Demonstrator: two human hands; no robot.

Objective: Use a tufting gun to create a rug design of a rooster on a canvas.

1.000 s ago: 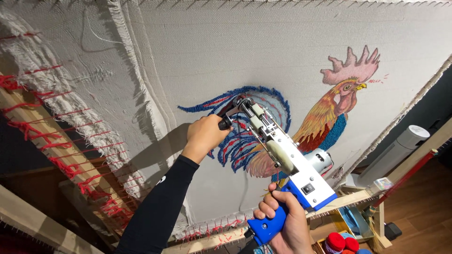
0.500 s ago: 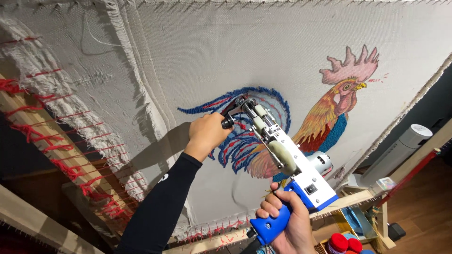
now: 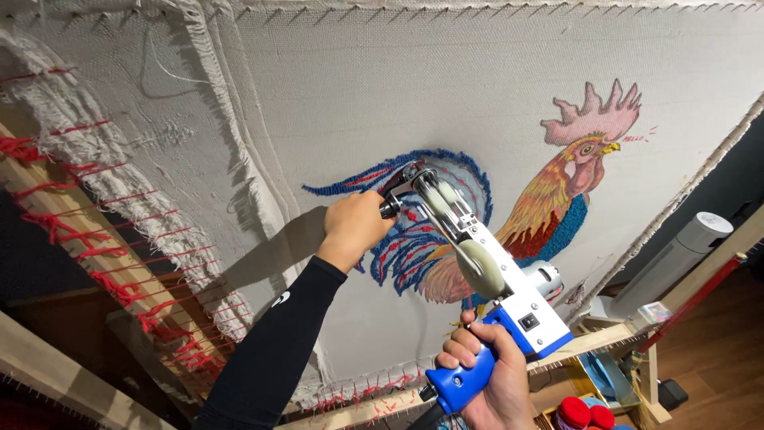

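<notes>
Gripping the tufting gun, both hands stay closed, its tip inside the rooster's tail outline.

The tufting gun hides part of the rooster's tail; red yarn cones are cut off below.

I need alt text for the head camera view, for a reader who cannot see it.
Two hands press a blue and white tufting gun against stretched pale cloth bearing a partly tufted rooster design. The left hand grips the front handle and the right hand the blue rear grip, over a wooden frame laced with red yarn.
</notes>
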